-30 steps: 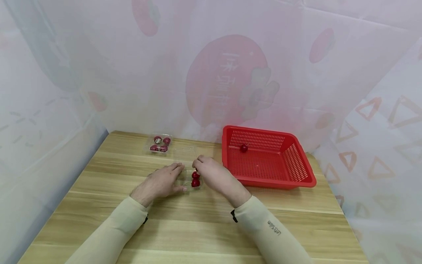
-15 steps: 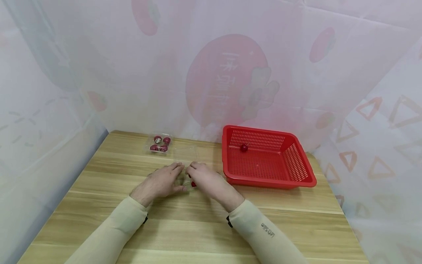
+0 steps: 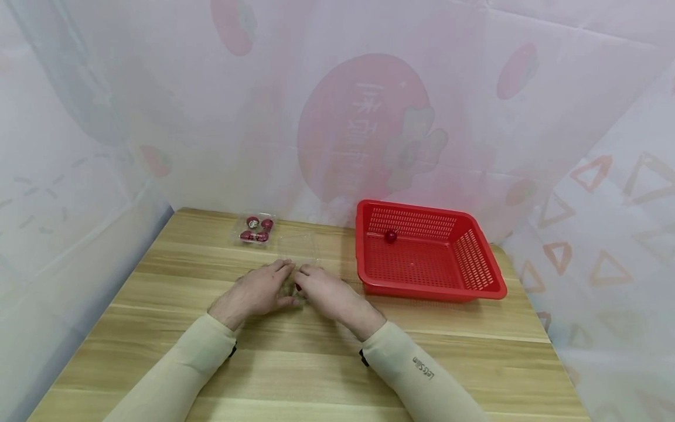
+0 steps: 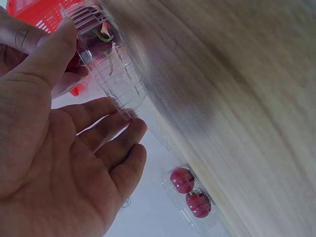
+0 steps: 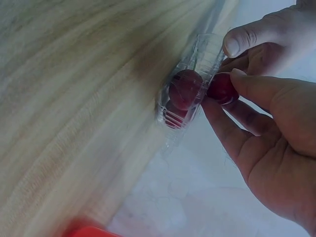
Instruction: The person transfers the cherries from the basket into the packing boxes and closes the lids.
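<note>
My left hand holds the side of an open clear plastic box, its thumb and fingertips at the box's edges. Inside the box lie dark red cherries, and green stems show through the wall in the left wrist view. My right hand pinches another dark red cherry between thumb and fingers, just above the box's open top. In the head view both hands hide most of the box and its contents.
A red plastic basket stands to the right with one cherry in it. At the back left sits another clear box with several cherries. A clear lid lies behind the hands on the wooden table.
My right hand has moved left over the box, towards the left hand, and now covers the cherries seen there a second ago. The left hand has stayed in place.
</note>
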